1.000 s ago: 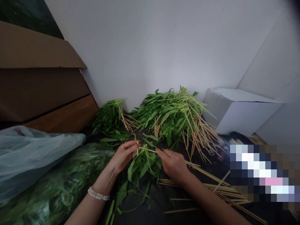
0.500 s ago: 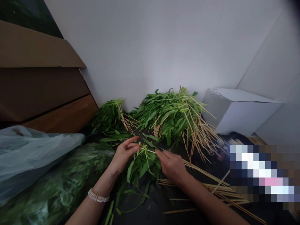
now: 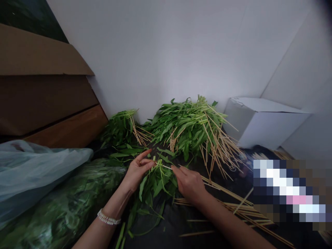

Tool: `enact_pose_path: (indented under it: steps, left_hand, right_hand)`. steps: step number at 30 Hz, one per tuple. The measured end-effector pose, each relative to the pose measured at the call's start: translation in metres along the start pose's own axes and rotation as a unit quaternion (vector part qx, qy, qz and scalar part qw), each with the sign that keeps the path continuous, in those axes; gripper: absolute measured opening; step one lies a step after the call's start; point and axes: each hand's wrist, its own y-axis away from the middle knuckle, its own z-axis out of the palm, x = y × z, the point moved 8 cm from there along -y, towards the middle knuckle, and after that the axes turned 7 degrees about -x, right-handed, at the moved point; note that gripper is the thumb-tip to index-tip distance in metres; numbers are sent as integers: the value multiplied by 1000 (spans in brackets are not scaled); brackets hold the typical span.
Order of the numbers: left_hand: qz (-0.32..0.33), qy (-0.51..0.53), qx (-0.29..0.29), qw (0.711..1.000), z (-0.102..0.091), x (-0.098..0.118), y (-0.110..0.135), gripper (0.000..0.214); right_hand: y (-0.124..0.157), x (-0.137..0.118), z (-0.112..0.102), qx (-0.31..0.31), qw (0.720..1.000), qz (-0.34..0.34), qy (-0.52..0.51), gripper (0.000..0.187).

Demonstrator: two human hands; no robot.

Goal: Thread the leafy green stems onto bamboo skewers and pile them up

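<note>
A thin bamboo skewer (image 3: 166,167) runs between my two hands, threaded through a small bunch of long-leaved greens (image 3: 158,185) that look like water spinach. Their cut stems point up and the leaves hang below. My right hand (image 3: 190,183) is closed around the skewer's right part. On the other side, my left hand (image 3: 136,171) pinches the skewer's left end beside the stems with thumb and fingertips, its index finger stretched out. Whether those fingertips also press a stem, I cannot tell. Loose leaves (image 3: 127,151) lie just beyond my left hand.
Against the wall rest a large pile of skewered greens (image 3: 178,121) and a smaller one (image 3: 120,126). Loose skewers (image 3: 243,209) lie under my right forearm. A plastic bag of greens (image 3: 64,200), cardboard box (image 3: 46,100) and white box (image 3: 275,126) flank the dark surface.
Both hands keep the same hold on the skewer and greens. The whole view has shifted very slightly; nothing else has visibly moved.
</note>
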Motion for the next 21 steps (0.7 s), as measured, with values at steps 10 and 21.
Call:
enact_pose_path:
  steps: [10,21]
  left_hand:
    - [-2,-29,-5,1000,4,1,1,72]
    - [-5,-10,-28,1000,17,4,5,79]
  right_hand:
    - [-1,-3,3,-21,1000,0,-10,36]
    - [-1,-6,2,-31,999,-3,-15,36]
